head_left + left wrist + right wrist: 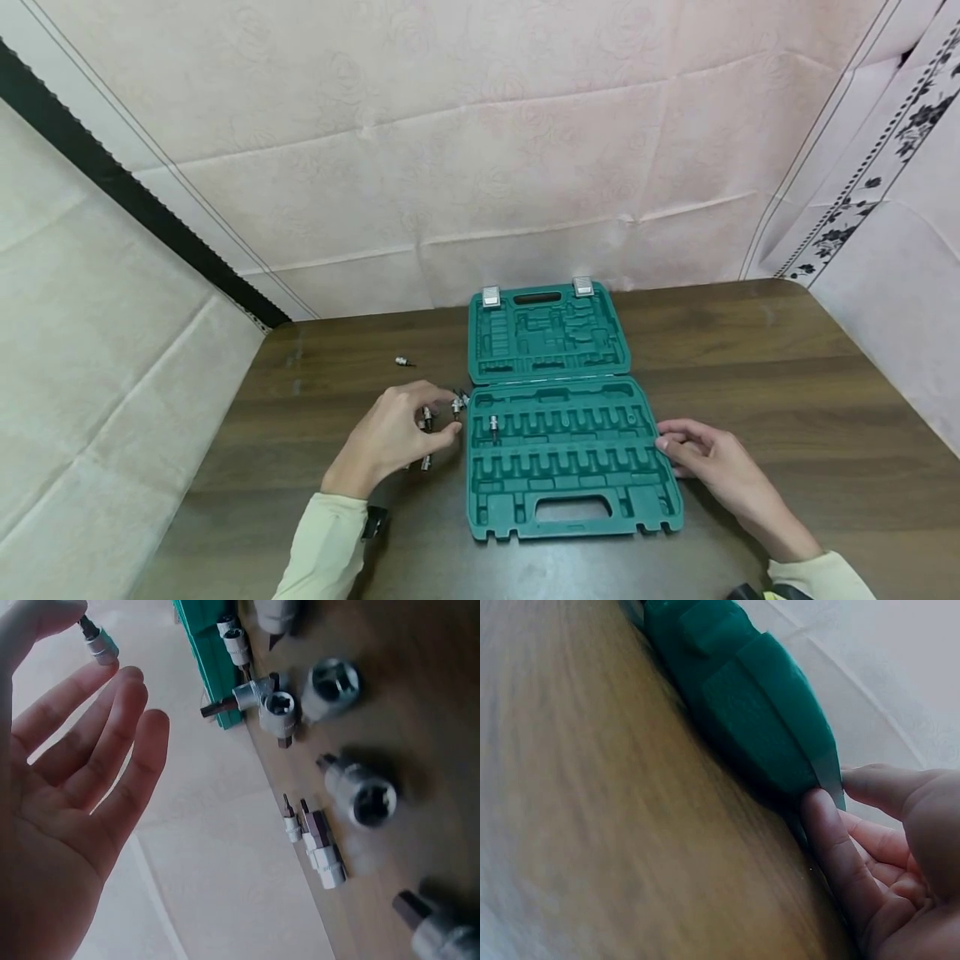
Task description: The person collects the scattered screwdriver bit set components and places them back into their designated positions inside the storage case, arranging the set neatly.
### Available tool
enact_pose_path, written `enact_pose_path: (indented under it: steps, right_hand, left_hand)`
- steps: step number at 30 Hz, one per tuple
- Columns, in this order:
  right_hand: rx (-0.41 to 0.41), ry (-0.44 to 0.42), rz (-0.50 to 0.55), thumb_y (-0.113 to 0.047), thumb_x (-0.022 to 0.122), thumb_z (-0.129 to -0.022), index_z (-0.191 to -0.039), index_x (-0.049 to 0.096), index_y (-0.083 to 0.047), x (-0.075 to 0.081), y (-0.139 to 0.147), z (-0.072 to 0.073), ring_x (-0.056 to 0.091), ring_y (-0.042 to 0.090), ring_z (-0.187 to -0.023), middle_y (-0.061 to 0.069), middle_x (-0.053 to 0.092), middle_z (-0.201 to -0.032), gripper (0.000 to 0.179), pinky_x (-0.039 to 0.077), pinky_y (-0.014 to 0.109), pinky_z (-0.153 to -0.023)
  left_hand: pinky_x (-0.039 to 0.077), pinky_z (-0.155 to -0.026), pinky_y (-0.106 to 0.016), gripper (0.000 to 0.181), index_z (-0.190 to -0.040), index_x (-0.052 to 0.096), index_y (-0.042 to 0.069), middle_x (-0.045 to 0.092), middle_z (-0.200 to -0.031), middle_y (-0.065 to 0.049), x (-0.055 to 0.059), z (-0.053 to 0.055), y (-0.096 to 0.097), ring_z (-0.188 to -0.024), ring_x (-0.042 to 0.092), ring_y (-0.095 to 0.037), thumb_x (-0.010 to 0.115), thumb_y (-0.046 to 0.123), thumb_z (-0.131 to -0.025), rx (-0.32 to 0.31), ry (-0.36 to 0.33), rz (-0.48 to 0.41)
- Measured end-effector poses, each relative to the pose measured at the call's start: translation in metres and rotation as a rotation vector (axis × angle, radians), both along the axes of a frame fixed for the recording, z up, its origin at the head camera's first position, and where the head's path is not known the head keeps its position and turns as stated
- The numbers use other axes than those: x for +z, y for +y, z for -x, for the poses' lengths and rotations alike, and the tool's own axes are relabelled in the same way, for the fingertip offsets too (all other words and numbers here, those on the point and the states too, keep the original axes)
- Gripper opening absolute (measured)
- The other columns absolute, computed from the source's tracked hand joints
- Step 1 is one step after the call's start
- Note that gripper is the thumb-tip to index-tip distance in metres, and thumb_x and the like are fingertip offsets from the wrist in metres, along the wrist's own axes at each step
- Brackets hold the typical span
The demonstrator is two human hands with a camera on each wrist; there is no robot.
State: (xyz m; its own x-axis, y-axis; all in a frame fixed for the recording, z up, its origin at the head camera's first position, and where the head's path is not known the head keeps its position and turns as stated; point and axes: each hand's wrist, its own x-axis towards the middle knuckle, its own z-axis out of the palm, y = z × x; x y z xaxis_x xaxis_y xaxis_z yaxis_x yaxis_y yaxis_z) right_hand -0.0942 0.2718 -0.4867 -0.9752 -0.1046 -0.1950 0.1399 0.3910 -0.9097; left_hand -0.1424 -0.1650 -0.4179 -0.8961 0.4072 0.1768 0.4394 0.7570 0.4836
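My left hand (392, 429) pinches a small silver bit socket (102, 645) with a dark tip between thumb and index finger, just left of the case. The other fingers are spread loosely. Several more bit sockets (364, 791) lie on the table beneath and beside this hand. An open green tool case (562, 454) has moulded slots, and one bit socket (493, 425) sits upper left in its near half. At the case's right edge, my right hand (708, 458) holds the side wall (757, 724) between thumb and fingers.
The case lid (551, 333) lies folded back with two silver latches (582, 287) at its far edge. One loose bit socket (403, 362) lies farther back on the wooden table (765, 375). A pale patterned cloth (487, 167) hangs behind the table.
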Motion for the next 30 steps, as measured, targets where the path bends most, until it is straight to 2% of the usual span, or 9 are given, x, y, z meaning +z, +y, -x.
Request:
enact_pose_path:
  steps: [5, 11, 15, 21, 30]
  right_hand:
    - [-0.006, 0.003, 0.0, -0.027, 0.066, -0.107, -0.141, 0.058, 0.007, 0.001, 0.0, 0.0, 0.069, 0.006, -0.093, 0.014, 0.069, -0.113, 0.049, 0.061, 0.028, -0.079]
    - [-0.008, 0.005, 0.003, -0.027, 0.066, -0.106, -0.141, 0.058, 0.007, 0.001, -0.001, 0.001, 0.069, 0.006, -0.093, 0.013, 0.069, -0.113, 0.049, 0.061, 0.028, -0.079]
    - [-0.007, -0.003, -0.001, -0.028, 0.066, -0.107, -0.142, 0.058, 0.007, 0.0, 0.0, 0.001, 0.069, 0.006, -0.093, 0.013, 0.07, -0.114, 0.05, 0.061, 0.028, -0.079]
    - [-0.005, -0.018, -0.003, -0.029, 0.066, -0.107, -0.143, 0.057, 0.006, -0.002, 0.0, 0.001, 0.069, 0.007, -0.094, 0.013, 0.07, -0.115, 0.051, 0.061, 0.028, -0.08]
    - [-0.003, -0.006, 0.004, -0.027, 0.066, -0.107, -0.142, 0.057, 0.008, -0.001, 0.0, 0.001, 0.069, 0.006, -0.093, 0.013, 0.07, -0.113, 0.05, 0.061, 0.028, -0.079]
  left_hand:
    - [0.062, -0.082, -0.039, 0.033, -0.116, 0.078, 0.014, 0.074, -0.11, 0.003, -0.003, 0.001, 0.009, -0.096, 0.072, -0.018, 0.084, 0.031, -0.089, 0.024, 0.013, 0.003]
    - [0.062, -0.083, -0.037, 0.034, -0.119, 0.077, 0.014, 0.073, -0.113, 0.001, -0.007, 0.0, 0.02, -0.097, 0.07, -0.017, 0.084, 0.031, -0.09, 0.032, -0.021, 0.024]
    - [0.061, -0.079, -0.033, 0.036, -0.122, 0.076, 0.015, 0.073, -0.115, 0.002, -0.008, 0.002, 0.028, -0.097, 0.069, -0.014, 0.082, 0.032, -0.091, 0.007, -0.036, 0.057]
    - [0.057, -0.074, -0.026, 0.035, -0.124, 0.077, 0.015, 0.073, -0.116, 0.004, -0.011, 0.002, 0.035, -0.094, 0.066, -0.01, 0.081, 0.033, -0.094, -0.036, -0.045, 0.06]
    - [0.06, -0.082, -0.029, 0.037, -0.127, 0.076, 0.014, 0.072, -0.115, 0.002, -0.018, 0.004, 0.043, -0.097, 0.066, -0.01, 0.08, 0.033, -0.095, -0.062, -0.038, 0.081]
